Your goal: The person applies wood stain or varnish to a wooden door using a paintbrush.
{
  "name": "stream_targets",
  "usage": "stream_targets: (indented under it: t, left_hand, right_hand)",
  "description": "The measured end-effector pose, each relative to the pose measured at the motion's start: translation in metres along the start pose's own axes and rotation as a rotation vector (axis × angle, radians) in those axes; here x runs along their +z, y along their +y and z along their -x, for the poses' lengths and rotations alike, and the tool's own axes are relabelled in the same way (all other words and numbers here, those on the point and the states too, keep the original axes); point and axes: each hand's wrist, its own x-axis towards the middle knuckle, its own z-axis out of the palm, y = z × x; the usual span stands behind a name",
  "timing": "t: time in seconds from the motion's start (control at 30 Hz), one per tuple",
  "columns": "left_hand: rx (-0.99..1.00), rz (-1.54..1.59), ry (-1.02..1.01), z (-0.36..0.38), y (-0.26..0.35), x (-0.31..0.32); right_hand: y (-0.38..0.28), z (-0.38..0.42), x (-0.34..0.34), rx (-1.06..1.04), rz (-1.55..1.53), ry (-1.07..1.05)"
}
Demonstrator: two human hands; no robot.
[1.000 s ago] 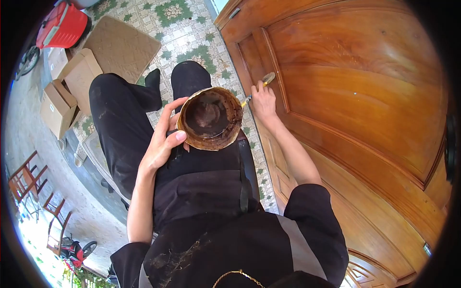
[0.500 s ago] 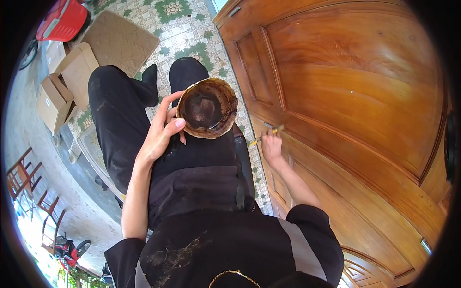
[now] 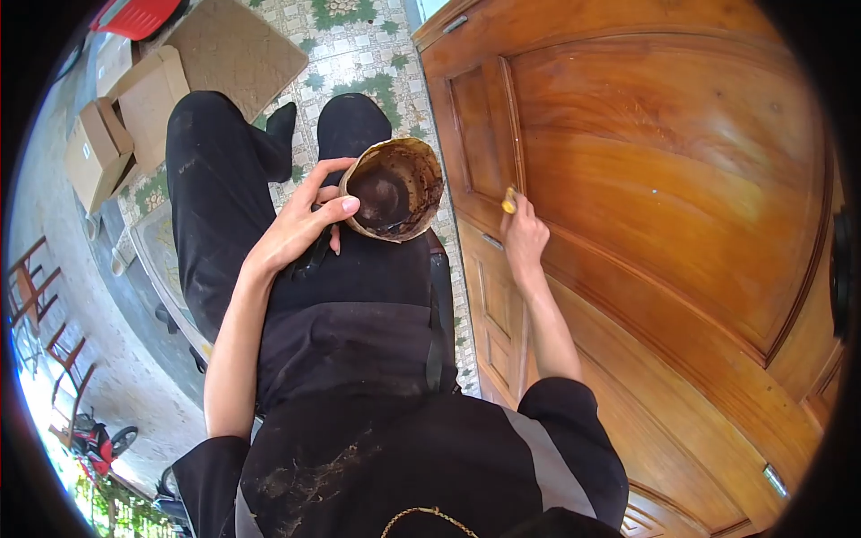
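Observation:
My left hand (image 3: 305, 220) grips the left rim of a round container (image 3: 393, 190) above my lap, thumb on the near side. Its open top faces me, showing dark brown residue inside and a ragged rim. At the right, my right hand (image 3: 527, 235) is closed on a small brush-like tool, of which a yellow part (image 3: 509, 201) shows above the fingers. That hand is close to the brown wooden door (image 3: 664, 170); whether the tool touches the wood cannot be made out.
Opened cardboard boxes (image 3: 100, 152) and a flat brown sheet (image 3: 235, 56) lie at the upper left, near a red basket (image 3: 139, 16). Wooden chairs (image 3: 31, 291) and a red motorbike (image 3: 94, 446) stand at the far left. Patterned tiles (image 3: 345, 58) cover the floor.
My right hand has moved up along the door and turned, so the tool now points upward instead of lying sideways. The container has shifted slightly up in view, still in my left hand.

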Motion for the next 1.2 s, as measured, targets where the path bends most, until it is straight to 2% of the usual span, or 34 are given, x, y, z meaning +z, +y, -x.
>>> stream_targets:
  t: [0.07,0.13,0.2,0.33,0.4,0.43,0.5,0.53,0.6,0.7,0.8,0.9,0.97,1.13,1.2]
  left_hand:
    - [0.000,0.016,-0.004,0.002,-0.002,0.000]
    - [0.010,-0.005,-0.008,0.002,-0.002,0.001]
    - [0.008,0.015,-0.014,0.003,-0.001,0.002]
    - [-0.007,0.017,-0.028,0.002,0.000,0.001]
    - [-0.006,0.024,-0.033,0.001,0.001,0.002]
    - [-0.001,0.037,-0.031,0.001,0.002,0.002]
    - [0.007,0.042,-0.028,0.001,0.000,0.003]
    - [0.018,0.049,-0.020,0.001,-0.001,0.003]
    - [0.030,0.039,-0.019,0.001,-0.001,0.004]
    - [0.034,0.020,-0.016,0.002,-0.001,0.004]
    - [0.016,0.018,-0.002,0.002,-0.005,0.001]
    - [0.007,0.036,0.011,0.002,-0.006,0.000]
    - [0.007,0.048,0.009,0.001,-0.006,0.001]
    - [-0.010,0.025,0.000,0.000,-0.004,0.002]
    - [-0.015,0.020,0.002,-0.002,-0.003,0.002]
  right_hand:
    - [0.007,0.010,0.001,0.155,-0.116,-0.020]
    - [0.008,0.006,0.010,0.138,-0.136,0.048]
    - [0.006,-0.009,0.023,0.079,-0.191,0.270]
    - [-0.004,-0.065,0.037,0.111,-0.336,0.390]
    - [-0.018,-0.097,0.029,0.320,-0.658,0.392]
    - [-0.020,-0.109,0.026,0.322,-0.657,0.394]
    - [-0.023,-0.123,0.020,0.462,-0.643,0.329]
    - [-0.020,-0.120,0.021,0.459,-0.644,0.332]
    - [-0.012,-0.106,0.026,0.350,-0.249,0.420]
    - [-0.008,-0.060,0.027,0.307,-0.232,0.443]
    - [-0.006,-0.001,0.024,0.336,-0.188,0.454]
    - [0.001,0.032,0.025,0.427,-0.202,0.368]
    - [0.005,0.037,0.028,0.270,-0.269,0.450]
    - [0.002,-0.023,0.033,0.232,-0.356,0.424]
    - [-0.007,-0.059,0.040,0.146,-0.301,0.484]
